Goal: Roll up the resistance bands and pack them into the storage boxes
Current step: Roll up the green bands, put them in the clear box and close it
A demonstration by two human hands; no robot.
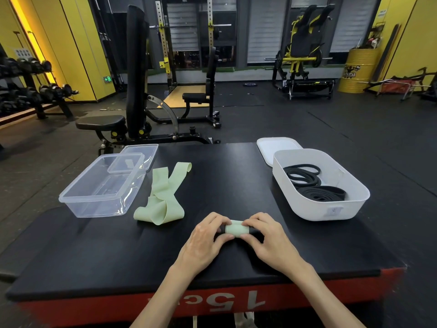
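On the black platform (pixel 236 185), the left hand (pixel 203 242) and right hand (pixel 267 237) pinch a rolled green band (pixel 236 228) with curled fingers.

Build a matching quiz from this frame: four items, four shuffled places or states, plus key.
Items
1. clear box
2. white box
3. loose green band
4. green roll

Places or states
A. pinched between left hand and right hand
B. holds coiled black bands
C. no bands inside, far left
D. lies unrolled beside the clear box

Pairs: 1-C, 2-B, 3-D, 4-A
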